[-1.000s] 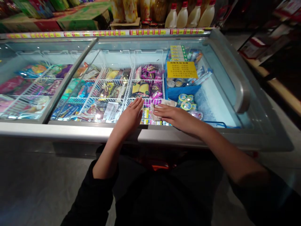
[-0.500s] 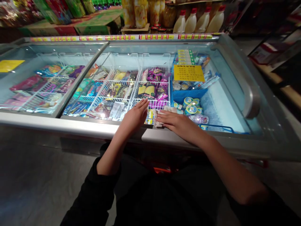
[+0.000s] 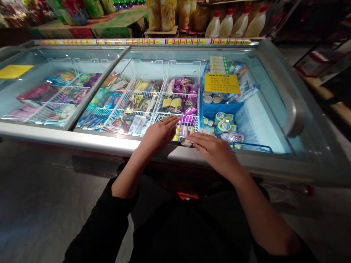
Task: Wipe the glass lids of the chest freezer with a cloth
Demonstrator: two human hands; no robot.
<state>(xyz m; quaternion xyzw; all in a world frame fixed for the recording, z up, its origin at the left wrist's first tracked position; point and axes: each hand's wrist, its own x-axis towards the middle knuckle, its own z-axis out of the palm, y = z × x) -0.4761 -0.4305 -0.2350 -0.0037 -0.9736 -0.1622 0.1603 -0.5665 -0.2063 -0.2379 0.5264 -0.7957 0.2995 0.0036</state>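
Note:
My left hand lies with fingers stretched out on the glass lid, close to the front edge of a chest freezer. Just to its right, my right hand presses a crumpled white cloth against the glass along that edge. Part of the cloth is hidden beneath the fingers. Under the lid, purple packets and yellow packets fill white wire baskets. Round tubs sit in a blue basket below my right hand.
A yellow sign is on the glass. At the right, a curved grey handle rises from the lid frame. Bottles with red caps and jars stand behind the freezer. A second yellow sign is at far left.
My right hand and the cloth have slid a little toward me along the front edge. My left hand has shifted slightly right. The view has also moved slightly.

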